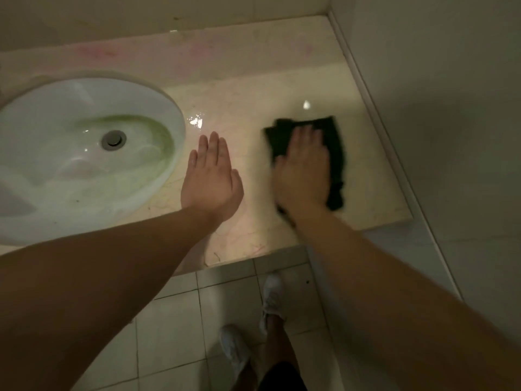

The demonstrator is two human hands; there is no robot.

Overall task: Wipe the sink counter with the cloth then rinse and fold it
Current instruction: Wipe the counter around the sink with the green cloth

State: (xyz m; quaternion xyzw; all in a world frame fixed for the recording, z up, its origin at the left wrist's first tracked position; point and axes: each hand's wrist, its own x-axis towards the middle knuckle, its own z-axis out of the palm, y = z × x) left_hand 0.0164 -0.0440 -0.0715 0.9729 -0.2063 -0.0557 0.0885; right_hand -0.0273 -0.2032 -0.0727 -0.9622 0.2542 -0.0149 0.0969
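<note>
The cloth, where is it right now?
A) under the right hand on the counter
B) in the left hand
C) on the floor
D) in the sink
A: the right hand presses flat on the dark cloth on the counter, while the left hand holds nothing and the sink has no cloth in it.

Dim yellowish light. A plain pale wall fills one to three o'clock; pale square floor tiles with dark joints lie at six.
</note>
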